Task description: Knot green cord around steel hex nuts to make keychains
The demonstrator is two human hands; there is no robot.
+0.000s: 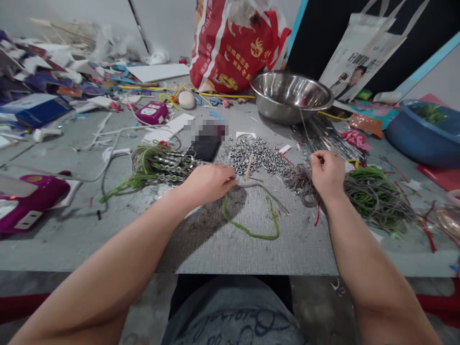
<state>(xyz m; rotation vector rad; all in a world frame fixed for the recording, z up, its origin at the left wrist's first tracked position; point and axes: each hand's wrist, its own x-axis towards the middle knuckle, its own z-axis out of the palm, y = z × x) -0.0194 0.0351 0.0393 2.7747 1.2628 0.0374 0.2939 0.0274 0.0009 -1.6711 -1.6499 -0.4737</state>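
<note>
My left hand (pixel 210 183) is closed in a pinch over the middle of the table. From its fingers run a green cord (pixel 251 234), looping towards me, and a grey cord (pixel 268 190), trailing right. My right hand (pixel 327 173) is closed too, pinching a thin wire-like strand (pixel 305 127) that rises towards the steel bowl. Small shiny metal rings or beads (pixel 246 148) lie spread between the hands. Beside my right hand sit a coil of grey cord (pixel 300 184) and a green-and-grey cord bundle (pixel 377 199). Knotted cords with metal pieces (pixel 161 165) lie left of my left hand.
A steel bowl (pixel 291 98) stands at the back, before a red bag (pixel 237 52). Thin metallic strips (pixel 328 139) lie below the bowl. A blue basin (pixel 424 136) is at right. Purple power sockets (pixel 32 201) with white cables are at left, near scraps and a black phone-like object (pixel 205 146).
</note>
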